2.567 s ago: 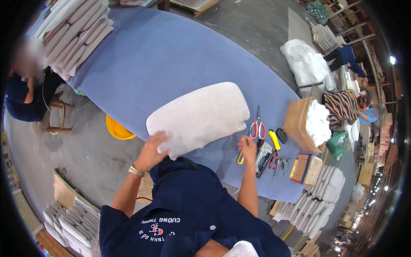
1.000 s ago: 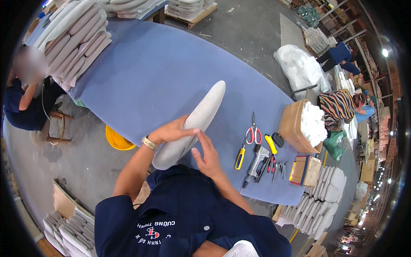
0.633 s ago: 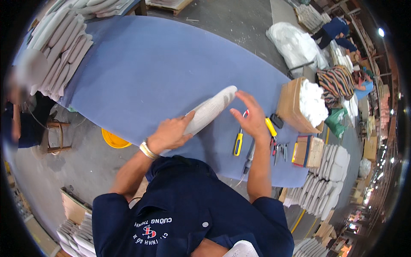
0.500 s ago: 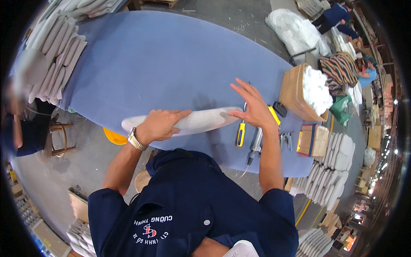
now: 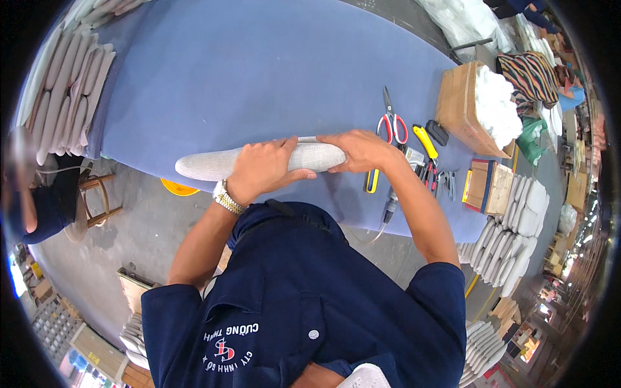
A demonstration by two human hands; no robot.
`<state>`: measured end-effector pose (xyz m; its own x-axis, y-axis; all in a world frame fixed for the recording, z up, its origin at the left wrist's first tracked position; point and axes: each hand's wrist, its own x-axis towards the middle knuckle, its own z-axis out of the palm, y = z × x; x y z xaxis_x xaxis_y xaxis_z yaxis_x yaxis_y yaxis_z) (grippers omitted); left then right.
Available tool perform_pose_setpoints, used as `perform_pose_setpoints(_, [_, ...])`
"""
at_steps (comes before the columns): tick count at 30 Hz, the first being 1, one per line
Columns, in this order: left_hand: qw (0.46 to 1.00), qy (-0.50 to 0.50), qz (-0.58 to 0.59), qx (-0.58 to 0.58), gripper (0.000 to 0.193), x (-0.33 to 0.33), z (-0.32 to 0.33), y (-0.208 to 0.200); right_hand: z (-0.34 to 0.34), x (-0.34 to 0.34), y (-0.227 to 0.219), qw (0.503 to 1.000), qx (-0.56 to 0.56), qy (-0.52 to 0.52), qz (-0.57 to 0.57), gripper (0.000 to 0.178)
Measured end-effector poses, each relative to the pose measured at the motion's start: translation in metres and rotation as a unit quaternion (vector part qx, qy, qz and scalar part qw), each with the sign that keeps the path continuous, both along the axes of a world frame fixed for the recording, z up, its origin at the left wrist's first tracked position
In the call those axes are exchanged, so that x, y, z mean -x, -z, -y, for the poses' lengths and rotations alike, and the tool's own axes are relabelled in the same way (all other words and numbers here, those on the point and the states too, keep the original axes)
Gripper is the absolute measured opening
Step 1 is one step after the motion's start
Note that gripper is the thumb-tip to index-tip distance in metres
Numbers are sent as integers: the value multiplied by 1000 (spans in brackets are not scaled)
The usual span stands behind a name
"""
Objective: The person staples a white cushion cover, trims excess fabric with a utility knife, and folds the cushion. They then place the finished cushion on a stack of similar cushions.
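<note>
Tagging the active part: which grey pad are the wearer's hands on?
The lone grey pad, lying crosswise: left hand over its middle, right hand at its right end. Other grey pads lie in stacks.

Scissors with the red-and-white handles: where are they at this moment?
In the head view, the scissors lie right of centre on the blue table, just beyond the right hand and left of the yellow tool.

Light grey cushion (image 5: 208,165) (flecked, perhaps)
</note>
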<state>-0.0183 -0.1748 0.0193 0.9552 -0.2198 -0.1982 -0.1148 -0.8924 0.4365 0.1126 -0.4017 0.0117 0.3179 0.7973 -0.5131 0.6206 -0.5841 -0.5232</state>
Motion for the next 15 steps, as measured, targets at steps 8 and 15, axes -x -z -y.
perform_pose_setpoints(8, [1000, 9, -4, -7, 82, -17, -6, -2, 29, 23, 34, 923, -275, 62, 263, 64])
perform_pose_setpoints(15, [997, 38, -62, 10, 86, -9, -31, -15, 38, 38, 101, 710, -464, 519, -101, 47])
